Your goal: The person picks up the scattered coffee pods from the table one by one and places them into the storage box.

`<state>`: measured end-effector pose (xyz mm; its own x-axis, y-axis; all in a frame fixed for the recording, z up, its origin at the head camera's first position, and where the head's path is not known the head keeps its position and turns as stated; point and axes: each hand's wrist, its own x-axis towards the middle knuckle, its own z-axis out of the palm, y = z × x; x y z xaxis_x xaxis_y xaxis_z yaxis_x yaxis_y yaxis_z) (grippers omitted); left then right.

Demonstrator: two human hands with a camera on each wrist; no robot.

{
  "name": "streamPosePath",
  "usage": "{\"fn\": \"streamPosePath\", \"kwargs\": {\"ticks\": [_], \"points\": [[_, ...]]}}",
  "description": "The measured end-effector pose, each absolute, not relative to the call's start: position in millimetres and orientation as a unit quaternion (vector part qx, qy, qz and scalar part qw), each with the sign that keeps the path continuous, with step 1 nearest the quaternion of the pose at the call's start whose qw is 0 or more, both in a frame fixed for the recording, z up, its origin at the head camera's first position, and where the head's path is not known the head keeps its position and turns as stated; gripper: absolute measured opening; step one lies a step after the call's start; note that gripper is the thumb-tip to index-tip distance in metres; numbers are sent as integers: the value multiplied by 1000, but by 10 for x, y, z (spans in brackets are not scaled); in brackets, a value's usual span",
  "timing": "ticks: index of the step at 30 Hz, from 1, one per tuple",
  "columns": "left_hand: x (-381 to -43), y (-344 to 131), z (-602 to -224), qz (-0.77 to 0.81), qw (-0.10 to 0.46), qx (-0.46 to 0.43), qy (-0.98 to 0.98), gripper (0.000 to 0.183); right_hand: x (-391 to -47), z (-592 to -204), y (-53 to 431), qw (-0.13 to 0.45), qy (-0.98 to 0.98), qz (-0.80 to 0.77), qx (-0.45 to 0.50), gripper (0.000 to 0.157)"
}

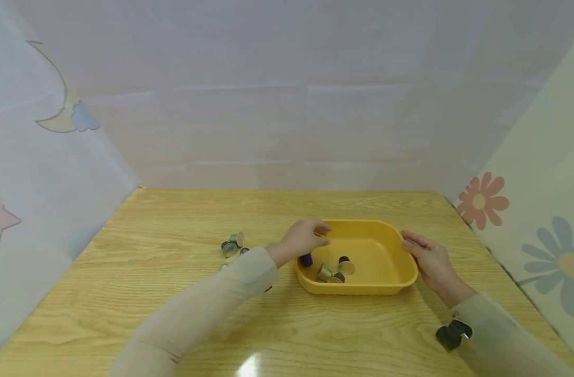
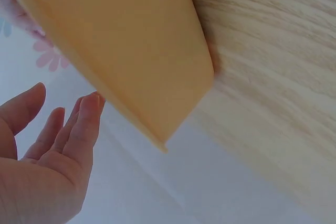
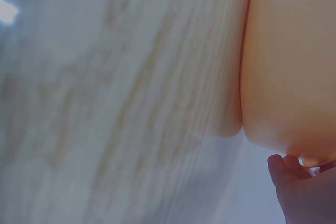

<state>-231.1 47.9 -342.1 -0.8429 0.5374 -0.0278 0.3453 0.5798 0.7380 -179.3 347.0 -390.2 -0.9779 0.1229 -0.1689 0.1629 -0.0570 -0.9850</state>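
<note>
A yellow plastic basin (image 1: 362, 289) stands on the wooden table. Inside it lie a dark blue coffee capsule (image 1: 306, 260), a green coffee capsule (image 1: 324, 273) and others with dark sides and pale lids. My left hand (image 1: 303, 241) hovers over the basin's left rim, thumb and fingers apart, with nothing between them. In the left wrist view its fingers (image 2: 86, 116) are beside the rim; whether they touch it I cannot tell. At the opposite end, my right hand (image 1: 430, 262) grips the basin's right rim. The right wrist view shows its fingertips (image 3: 278, 166) against the basin's edge.
Left of the basin, more coffee capsules lie on the table: a green capsule (image 1: 237, 239), a capsule with its pale lid up (image 1: 229, 250), and others partly behind the left sleeve (image 1: 249, 272). Cloth-like walls (image 1: 291, 131) border the table at the back and sides.
</note>
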Motion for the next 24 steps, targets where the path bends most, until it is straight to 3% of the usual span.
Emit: {"fn": "streamPosePath", "kwargs": {"ticks": [16, 24], "points": [[-2264, 6, -3341, 420, 93, 255, 866, 33, -1802, -3935, 3520, 2, 668, -738, 97, 54], [-2216, -211, -3378, 418, 90, 230, 874, 34, -1791, -3942, 3538, -2, 659, -746, 96, 25]]}}
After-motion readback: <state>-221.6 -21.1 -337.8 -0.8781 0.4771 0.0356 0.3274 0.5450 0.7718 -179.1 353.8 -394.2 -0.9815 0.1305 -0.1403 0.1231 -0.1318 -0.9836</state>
